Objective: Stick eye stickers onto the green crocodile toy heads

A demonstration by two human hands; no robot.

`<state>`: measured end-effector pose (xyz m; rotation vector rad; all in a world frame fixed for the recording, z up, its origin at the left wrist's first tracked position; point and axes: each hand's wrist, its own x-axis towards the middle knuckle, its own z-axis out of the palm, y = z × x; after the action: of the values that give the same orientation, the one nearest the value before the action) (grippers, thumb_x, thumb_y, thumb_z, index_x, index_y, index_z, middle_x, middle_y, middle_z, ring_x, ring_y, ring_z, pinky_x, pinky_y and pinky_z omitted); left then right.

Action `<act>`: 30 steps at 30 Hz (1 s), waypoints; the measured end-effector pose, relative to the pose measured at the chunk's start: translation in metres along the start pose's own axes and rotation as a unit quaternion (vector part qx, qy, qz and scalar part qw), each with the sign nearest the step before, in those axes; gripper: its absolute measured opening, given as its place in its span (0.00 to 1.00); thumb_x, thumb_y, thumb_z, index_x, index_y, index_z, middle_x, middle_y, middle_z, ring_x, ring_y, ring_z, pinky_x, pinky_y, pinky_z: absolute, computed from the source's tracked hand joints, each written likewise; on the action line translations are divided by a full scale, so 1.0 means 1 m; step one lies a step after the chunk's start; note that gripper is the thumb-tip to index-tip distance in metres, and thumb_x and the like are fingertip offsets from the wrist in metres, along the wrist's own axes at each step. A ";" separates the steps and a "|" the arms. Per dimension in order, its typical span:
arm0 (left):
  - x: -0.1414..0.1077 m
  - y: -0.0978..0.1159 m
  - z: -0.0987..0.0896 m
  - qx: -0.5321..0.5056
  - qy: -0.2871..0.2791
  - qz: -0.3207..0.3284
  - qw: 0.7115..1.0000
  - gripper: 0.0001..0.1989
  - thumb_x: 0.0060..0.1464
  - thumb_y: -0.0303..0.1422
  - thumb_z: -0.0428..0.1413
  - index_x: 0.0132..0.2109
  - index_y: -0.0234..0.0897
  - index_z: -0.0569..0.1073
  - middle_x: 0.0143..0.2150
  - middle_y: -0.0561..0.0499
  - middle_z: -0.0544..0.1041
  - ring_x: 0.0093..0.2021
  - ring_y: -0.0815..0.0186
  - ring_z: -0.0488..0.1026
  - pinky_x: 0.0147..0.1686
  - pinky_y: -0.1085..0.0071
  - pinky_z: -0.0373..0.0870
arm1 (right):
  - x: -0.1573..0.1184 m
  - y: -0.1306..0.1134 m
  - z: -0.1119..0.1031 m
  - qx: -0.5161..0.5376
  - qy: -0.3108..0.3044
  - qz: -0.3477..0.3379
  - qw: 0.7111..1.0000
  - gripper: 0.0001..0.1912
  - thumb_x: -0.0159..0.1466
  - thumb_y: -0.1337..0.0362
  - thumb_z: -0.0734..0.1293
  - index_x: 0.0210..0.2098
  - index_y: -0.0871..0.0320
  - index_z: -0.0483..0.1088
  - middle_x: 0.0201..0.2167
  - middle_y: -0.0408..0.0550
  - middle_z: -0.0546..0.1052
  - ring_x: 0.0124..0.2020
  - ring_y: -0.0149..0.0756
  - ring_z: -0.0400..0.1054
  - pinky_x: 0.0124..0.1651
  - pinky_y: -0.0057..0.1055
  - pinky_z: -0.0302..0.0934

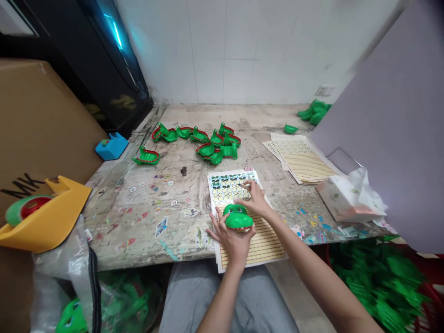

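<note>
**Grey trousers up front, one croc head in hand over the sticker sheet**

So the closest stuff is the grey trousers, with the sticker sheet jutting off the bench edge above them. The green croc head sits over that sheet, left hand wrapped round it, fingers on both sides. Right hand is over the upper rows, thumb away from forefinger; can't tell if anything tiny is pinched.

Progress, my read: this head already has its eyes and a toothy edge. Upper rows look part used, though they're too small to count. The red-edged green pieces further back look trimmed. Spare sheets and a heap of green parts below the bench suggest loads left.
</note>
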<state>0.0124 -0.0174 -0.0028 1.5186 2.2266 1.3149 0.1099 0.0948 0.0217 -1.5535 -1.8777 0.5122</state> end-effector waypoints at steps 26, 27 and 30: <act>-0.002 0.001 -0.001 0.003 0.013 0.005 1.000 0.32 0.38 0.43 0.63 0.49 0.37 0.60 0.62 0.35 0.62 0.68 0.47 0.46 0.61 0.39 0.43 | 0.058 -0.004 0.042 -0.066 -0.001 -0.040 0.997 0.06 0.57 0.64 0.64 0.25 0.58 0.65 0.29 0.45 0.76 0.41 0.41 0.62 0.43 0.35 0.45; -0.002 0.001 -0.001 0.003 0.015 0.006 1.000 0.32 0.38 0.43 0.63 0.49 0.37 0.60 0.62 0.35 0.62 0.68 0.47 0.47 0.61 0.39 0.43 | 0.059 -0.003 0.042 -0.061 -0.006 -0.039 0.997 0.06 0.56 0.64 0.64 0.25 0.58 0.65 0.28 0.45 0.76 0.40 0.41 0.62 0.43 0.35 0.45; -0.001 0.002 -0.001 0.007 0.021 0.010 1.000 0.33 0.37 0.42 0.63 0.49 0.37 0.60 0.61 0.36 0.63 0.67 0.47 0.47 0.61 0.38 0.43 | 0.059 -0.001 0.043 -0.042 -0.021 -0.034 0.998 0.05 0.56 0.63 0.65 0.25 0.57 0.66 0.27 0.44 0.76 0.40 0.40 0.62 0.45 0.35 0.46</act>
<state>0.0137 -0.0186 -0.0015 1.5346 2.2564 1.3521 0.0739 0.1565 0.0049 -1.5370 -1.9997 0.4446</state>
